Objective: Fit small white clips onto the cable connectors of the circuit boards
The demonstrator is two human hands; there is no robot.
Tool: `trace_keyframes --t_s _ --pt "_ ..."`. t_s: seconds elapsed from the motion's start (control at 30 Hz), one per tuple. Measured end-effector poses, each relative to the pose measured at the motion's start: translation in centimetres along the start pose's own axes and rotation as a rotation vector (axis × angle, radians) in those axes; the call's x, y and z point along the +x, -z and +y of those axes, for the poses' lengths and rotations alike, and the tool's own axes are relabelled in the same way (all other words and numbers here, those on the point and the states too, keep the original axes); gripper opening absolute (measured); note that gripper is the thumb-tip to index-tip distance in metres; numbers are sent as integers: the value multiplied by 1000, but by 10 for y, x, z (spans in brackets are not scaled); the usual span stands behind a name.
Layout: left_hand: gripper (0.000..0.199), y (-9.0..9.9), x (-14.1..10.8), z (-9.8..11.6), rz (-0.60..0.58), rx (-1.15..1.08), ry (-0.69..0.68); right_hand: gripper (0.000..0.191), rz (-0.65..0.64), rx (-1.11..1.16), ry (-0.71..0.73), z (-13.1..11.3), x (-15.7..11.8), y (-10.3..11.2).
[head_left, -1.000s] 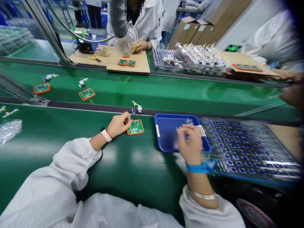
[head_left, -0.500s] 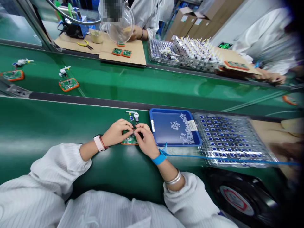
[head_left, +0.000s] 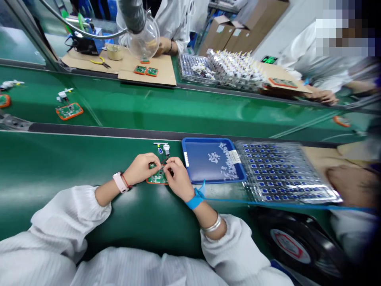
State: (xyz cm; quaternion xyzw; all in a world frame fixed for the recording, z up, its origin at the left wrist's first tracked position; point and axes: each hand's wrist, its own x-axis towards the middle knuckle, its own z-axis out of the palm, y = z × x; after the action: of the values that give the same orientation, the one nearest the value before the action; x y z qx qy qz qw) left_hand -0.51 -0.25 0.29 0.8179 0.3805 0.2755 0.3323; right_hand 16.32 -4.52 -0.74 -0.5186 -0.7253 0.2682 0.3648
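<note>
Our left hand [head_left: 142, 169] and right hand [head_left: 179, 179] close their fingers [head_left: 171, 163] on the orange-framed circuit board [head_left: 156, 179], steadying it near the far edge of the worktop [head_left: 74, 163].

R hand [head_left: 179, 178] has moved off blue parts tray [head_left: 198, 163] since 1st shot, now on orange-edged PCB [head_left: 156, 178] right by L hand [head_left: 143, 169], fingertips prob. touching it.

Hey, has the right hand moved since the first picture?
Yes, leftward: the right hand was over the blue tray and now sits left of it, at the green circuit board.
</note>
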Motion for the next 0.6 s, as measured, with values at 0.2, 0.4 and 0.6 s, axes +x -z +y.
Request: trace_keyframes --t_s 0.2,0.4,0.6 --pt "10 -1 -7 -3 8 156 -116 14 348 -258 -22 45 -4 78" --pt "16 -2 -6 -3 -35 217 -116 15 344 -377 -278 118 -22 140" --pt "22 2 -7 -3 -55 213 -99 13 296 -370 -258 118 -21 133"
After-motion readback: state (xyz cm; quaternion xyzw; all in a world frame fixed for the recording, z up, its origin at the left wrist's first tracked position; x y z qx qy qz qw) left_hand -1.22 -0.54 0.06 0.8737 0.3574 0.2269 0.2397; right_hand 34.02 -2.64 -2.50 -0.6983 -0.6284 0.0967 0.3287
